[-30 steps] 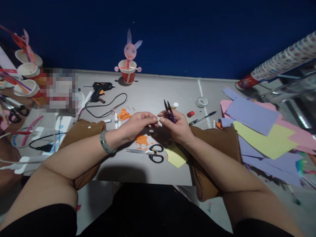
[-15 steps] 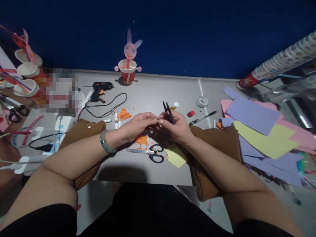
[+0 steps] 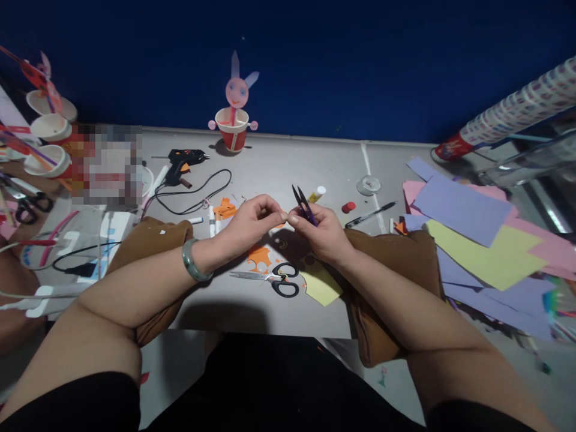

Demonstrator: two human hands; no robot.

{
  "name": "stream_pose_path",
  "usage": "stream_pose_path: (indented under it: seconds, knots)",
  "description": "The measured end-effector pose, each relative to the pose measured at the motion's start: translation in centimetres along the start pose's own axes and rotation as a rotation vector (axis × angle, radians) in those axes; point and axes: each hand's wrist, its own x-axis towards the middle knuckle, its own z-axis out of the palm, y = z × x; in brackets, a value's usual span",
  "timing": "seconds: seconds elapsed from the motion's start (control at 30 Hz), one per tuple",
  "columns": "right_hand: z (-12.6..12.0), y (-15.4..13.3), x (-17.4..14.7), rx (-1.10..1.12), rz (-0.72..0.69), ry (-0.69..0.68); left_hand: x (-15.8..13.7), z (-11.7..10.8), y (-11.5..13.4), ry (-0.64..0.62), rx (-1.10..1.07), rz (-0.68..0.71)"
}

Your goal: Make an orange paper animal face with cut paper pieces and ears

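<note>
Over the middle of the table my two hands meet at the fingertips. My right hand (image 3: 326, 231) is closed around small purple thread snips (image 3: 305, 204), whose dark blades point up and away from me. My left hand (image 3: 252, 225) is pinched at thumb and forefinger against the right thumb; whatever lies between the fingertips is too small to make out. Below the hands lie black-handled scissors (image 3: 284, 277), a yellow paper piece (image 3: 324, 288) and an orange paper scrap (image 3: 260, 259) with round cut-outs.
At the back stands a red paper cup (image 3: 234, 139) with a pink rabbit figure. A black glue gun (image 3: 182, 163) with its cord lies left. Coloured paper sheets (image 3: 463, 207) and a stack of paper cups (image 3: 508, 114) are on the right. Brown cushions (image 3: 391, 264) lie under both forearms.
My left hand has shifted up slightly, its fingers more curled. The snips in my right hand have tipped a little to the left. Everything on the table stays put.
</note>
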Motion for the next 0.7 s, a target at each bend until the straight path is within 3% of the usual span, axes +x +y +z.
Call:
stream_pose_path:
  seconds: [0.7]
  knots:
    - [-0.09, -0.55, -0.13, -0.079, -0.002, -0.003, -0.23, -0.14, 0.61, -0.049, 0.126, -0.029]
